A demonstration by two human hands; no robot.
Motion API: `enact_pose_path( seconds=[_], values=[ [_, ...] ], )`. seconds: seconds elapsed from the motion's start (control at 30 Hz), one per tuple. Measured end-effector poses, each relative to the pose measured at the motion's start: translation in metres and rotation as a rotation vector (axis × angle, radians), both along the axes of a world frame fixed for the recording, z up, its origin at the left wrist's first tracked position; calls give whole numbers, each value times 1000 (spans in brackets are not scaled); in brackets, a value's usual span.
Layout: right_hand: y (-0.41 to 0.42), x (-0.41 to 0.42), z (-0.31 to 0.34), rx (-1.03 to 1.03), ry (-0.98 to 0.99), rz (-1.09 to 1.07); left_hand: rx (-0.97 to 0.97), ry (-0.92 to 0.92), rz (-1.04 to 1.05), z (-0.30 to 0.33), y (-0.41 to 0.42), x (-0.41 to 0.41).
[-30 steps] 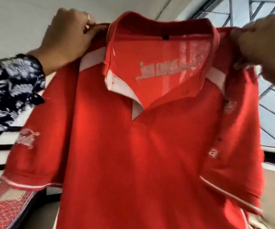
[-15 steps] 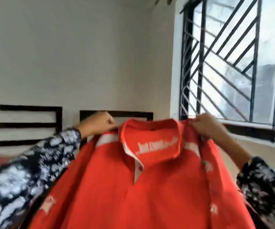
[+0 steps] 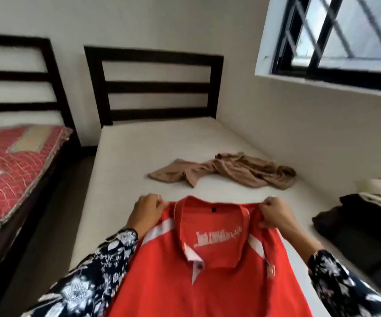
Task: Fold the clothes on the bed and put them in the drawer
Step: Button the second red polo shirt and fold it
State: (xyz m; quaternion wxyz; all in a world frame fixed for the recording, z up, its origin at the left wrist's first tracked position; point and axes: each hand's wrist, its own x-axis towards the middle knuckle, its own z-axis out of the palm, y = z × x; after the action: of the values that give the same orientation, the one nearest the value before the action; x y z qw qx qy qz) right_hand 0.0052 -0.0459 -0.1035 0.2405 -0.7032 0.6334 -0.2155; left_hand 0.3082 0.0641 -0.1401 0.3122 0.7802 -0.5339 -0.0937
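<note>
My left hand [image 3: 147,210] and right hand [image 3: 275,213] each pinch a shoulder of the red polo shirt [image 3: 207,271], fingers curled tight on the cloth, holding it spread over the near end of the white bed [image 3: 127,161]. A crumpled tan garment [image 3: 226,171] lies beyond it; dark and cream clothes [image 3: 363,216] are piled to my right

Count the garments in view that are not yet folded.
2 for certain: the red polo shirt gripped by both hands, the tan garment crumpled mid-mattress. The dark and cream pile at right may hide more.
</note>
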Motion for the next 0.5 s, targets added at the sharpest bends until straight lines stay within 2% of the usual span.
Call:
enact_pose_path(
  seconds=[0.13, 0.23, 0.33, 0.4, 0.5],
  values=[
    [12, 18, -47, -165, -168, -47, -121, 90, -17, -33, -6, -31],
    [68, 18, -83, -328, -312, 46, -260, 0, -88, -61, 31, -71],
    [123, 12, -117, -390, -344, 204, -97, 3, -217, -87, 61, -93],
    [141, 10, -142, -292, -269, 339, 12, 28, -244, -106, 64, -100],
    [147, 19, -158, -181, -136, 434, 36, 76, -202, -110, 58, -105]
  ],
)
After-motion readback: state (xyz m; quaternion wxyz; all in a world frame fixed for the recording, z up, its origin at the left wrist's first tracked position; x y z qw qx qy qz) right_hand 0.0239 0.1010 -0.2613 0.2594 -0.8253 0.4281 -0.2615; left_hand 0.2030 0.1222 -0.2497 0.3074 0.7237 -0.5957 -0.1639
